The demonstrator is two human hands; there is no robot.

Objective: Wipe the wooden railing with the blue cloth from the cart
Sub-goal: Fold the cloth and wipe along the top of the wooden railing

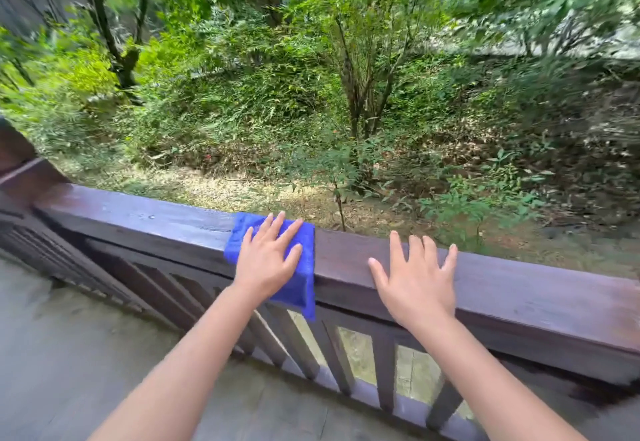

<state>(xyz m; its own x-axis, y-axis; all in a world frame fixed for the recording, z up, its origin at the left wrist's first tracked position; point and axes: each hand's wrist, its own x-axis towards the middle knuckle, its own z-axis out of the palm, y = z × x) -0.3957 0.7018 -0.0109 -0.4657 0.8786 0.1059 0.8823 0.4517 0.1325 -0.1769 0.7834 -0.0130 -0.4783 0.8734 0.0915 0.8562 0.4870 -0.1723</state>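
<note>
The wooden railing (485,278) was dark-stained timber with a smooth, slightly glossy top face, shinier and wet-looking left of the blue cloth (304,267). The cloth was soft, fuzzy fabric, matt in finish. The floor (69,336) looked like grey, matt concrete, lightly mottled.

Both your bare forearms reach forward. Your left hand (268,260) lies flat, palm down, fingers spread. Your right hand (417,283) lies flat too, fingers splayed, holding nothing.

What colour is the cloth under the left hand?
Bright blue cloth, seen best in the head view, under the left hand.
</note>
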